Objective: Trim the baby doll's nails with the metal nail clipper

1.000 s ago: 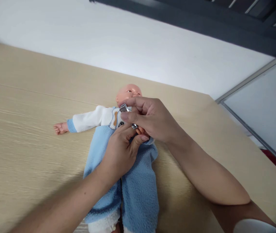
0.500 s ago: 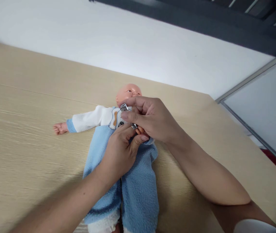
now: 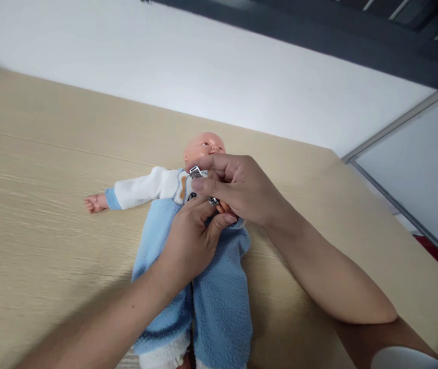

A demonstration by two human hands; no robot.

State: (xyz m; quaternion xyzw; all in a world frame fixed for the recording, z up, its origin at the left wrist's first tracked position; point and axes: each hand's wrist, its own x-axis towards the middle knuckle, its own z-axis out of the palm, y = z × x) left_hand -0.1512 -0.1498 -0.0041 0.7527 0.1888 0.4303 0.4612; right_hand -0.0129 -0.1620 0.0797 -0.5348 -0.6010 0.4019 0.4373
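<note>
From the head camera I have the vinyl baby doll [image 3: 203, 146] lying face up at the centre of my view on the pale wood-grain bench [image 3: 50, 205], its head toward 12 o'clock and its legs running off toward 6. The right hand [image 3: 242, 187] comes in from 4 o'clock and is clamped on a shiny metal nail clipper [image 3: 197, 172], pinched between thumb and fingers over the doll's chest. The left hand [image 3: 190, 241] comes in from 7 o'clock, curled close under the right, with the doll's small fingers [image 3: 222, 206] showing just between the two; I cannot tell whether it grips them. The hands are nearly touching and hide the clipper's working end from me. The doll's blue fleece suit [image 3: 222, 302] lies under the left wrist, and its white sleeve [image 3: 138, 188] reaches toward 9 o'clock. A framed panel [image 3: 407, 169] stands off at 3 o'clock.
</note>
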